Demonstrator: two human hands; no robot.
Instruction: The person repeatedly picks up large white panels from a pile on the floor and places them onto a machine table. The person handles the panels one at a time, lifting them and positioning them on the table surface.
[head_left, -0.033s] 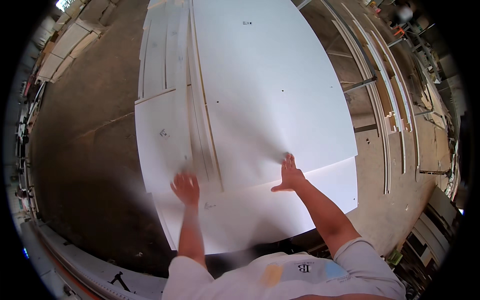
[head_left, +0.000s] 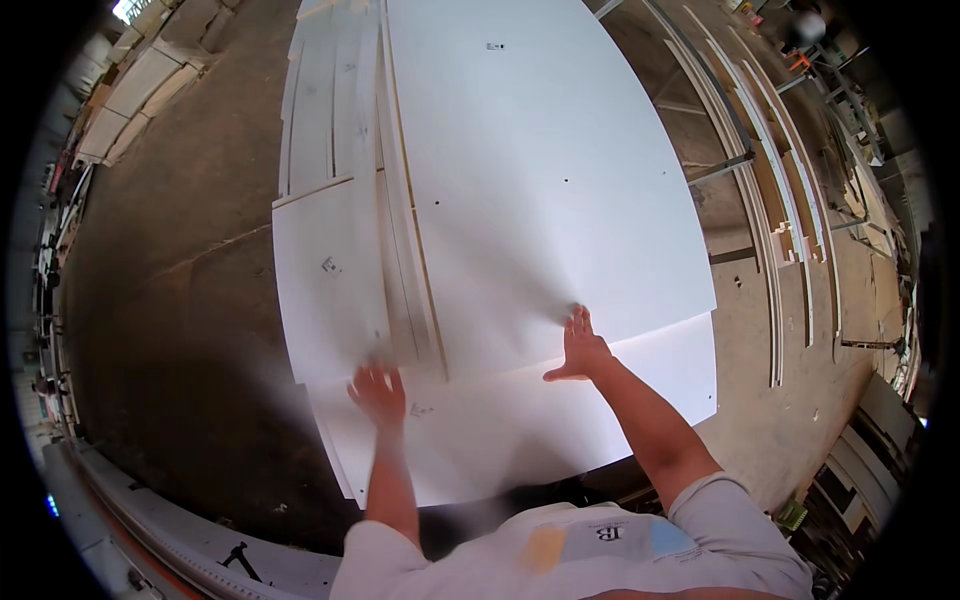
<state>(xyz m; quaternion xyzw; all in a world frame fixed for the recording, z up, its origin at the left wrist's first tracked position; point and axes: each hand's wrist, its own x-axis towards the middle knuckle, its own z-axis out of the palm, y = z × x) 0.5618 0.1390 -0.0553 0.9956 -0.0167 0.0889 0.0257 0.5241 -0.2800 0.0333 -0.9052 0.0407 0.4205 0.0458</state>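
Observation:
A large white panel (head_left: 540, 120) lies in front of me, on top of another white board (head_left: 510, 430) whose near part sticks out toward me. My right hand (head_left: 582, 350) rests at the panel's near edge, fingers stretched forward and thumb out to the side. Over the near left part of the stack is my left hand (head_left: 378, 395), slightly blurred, its fingers spread. It is at the near end of a shorter white board (head_left: 325, 300); whether it touches the surface I cannot tell. Long narrow white strips (head_left: 312, 120) lie side by side farther off.
Long thin strips (head_left: 772, 300) lie on a metal frame (head_left: 720, 172) to the right. Stacked boards (head_left: 140, 80) stand at the far left. A pale machine edge (head_left: 180, 520) with a black handle (head_left: 240, 562) runs along the near left. More offcuts (head_left: 860, 460) lie at the lower right.
My left hand has moved a little nearer to me and to the right. The shorter board and strips sit very slightly farther right in view. My right hand is nearly unchanged.

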